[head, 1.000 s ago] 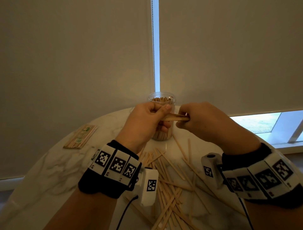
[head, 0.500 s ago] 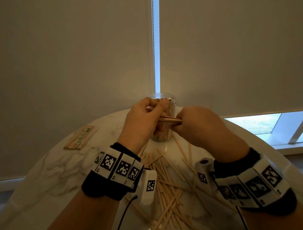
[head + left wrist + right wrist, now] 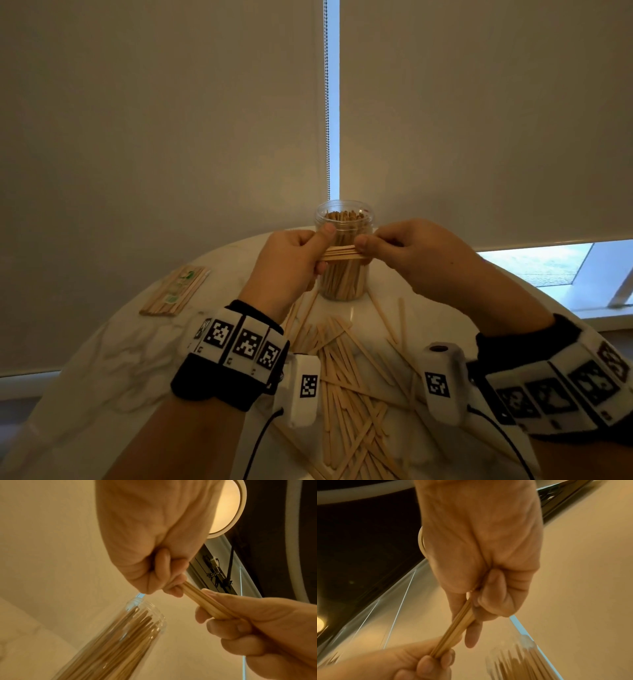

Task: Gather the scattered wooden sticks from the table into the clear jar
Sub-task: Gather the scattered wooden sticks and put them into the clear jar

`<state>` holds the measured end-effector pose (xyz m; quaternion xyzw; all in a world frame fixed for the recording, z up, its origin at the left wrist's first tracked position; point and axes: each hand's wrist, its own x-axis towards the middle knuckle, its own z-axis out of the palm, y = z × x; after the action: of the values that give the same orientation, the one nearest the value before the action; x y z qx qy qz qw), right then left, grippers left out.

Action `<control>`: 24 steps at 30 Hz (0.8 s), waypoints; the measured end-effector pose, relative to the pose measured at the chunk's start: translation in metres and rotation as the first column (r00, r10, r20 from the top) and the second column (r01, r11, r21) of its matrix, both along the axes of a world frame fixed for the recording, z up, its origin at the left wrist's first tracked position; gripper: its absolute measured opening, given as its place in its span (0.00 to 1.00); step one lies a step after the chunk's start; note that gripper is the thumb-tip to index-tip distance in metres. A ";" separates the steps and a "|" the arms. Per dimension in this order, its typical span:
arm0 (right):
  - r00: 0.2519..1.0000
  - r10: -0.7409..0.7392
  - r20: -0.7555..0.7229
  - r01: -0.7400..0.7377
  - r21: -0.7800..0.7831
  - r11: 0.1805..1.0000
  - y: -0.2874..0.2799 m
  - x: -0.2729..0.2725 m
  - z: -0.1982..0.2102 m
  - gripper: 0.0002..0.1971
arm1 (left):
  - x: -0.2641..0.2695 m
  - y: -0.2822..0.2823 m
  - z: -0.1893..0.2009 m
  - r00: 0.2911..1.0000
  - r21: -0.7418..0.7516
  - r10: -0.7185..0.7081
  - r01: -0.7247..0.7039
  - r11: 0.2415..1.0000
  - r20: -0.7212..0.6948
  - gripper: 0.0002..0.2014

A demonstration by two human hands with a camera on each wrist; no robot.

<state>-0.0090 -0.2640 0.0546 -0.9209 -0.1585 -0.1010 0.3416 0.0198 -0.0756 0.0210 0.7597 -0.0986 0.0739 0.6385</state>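
A clear jar [image 3: 340,284], packed with upright wooden sticks, stands at the back of the round marble table [image 3: 102,359]. In front of its upper half I hold a small bundle of sticks [image 3: 342,254] level. My left hand [image 3: 323,250] pinches one end and my right hand [image 3: 363,248] pinches the other. The left wrist view shows the bundle [image 3: 197,596] running between both fists above the jar [image 3: 128,635]. In the right wrist view the bundle [image 3: 457,626] slants down to the left hand [image 3: 419,666]. Several loose sticks [image 3: 346,383] lie scattered below my wrists.
A wrapped pack of sticks [image 3: 174,291] lies at the table's left back. Closed roller blinds hang right behind the table, with a bead chain [image 3: 327,102] above the jar. A window sill [image 3: 582,274] shows at the right.
Both hands keep their hold on the bundle in front of the jar. They closed toward each other half a second ago and now sit slightly further apart.
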 end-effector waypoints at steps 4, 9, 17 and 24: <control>1.000 -0.024 0.017 0.023 0.068 0.997 -0.012 -0.002 0.011 0.18 | -0.001 -0.004 0.007 0.995 -0.194 -0.057 0.041 0.980 -0.077 0.22; 0.972 -0.217 0.092 0.204 0.137 0.969 -0.028 0.017 0.031 0.20 | 0.007 0.006 0.003 0.979 -0.276 0.128 -0.168 0.946 -0.156 0.10; 0.984 -0.147 0.100 0.172 -0.338 0.925 -0.007 0.091 0.070 0.14 | 0.067 -0.020 -0.012 0.987 0.205 0.089 -0.060 0.977 -0.136 0.71; 0.994 0.056 0.097 0.024 -0.674 0.738 0.043 0.118 0.061 0.16 | 0.083 -0.025 -0.018 0.998 0.165 0.059 -0.055 0.985 -0.022 0.42</control>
<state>0.1093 -0.2206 0.1161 -0.9735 -0.2110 -0.0847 -0.0230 0.1026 -0.1009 0.0032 0.8131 -0.0742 0.0737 0.5726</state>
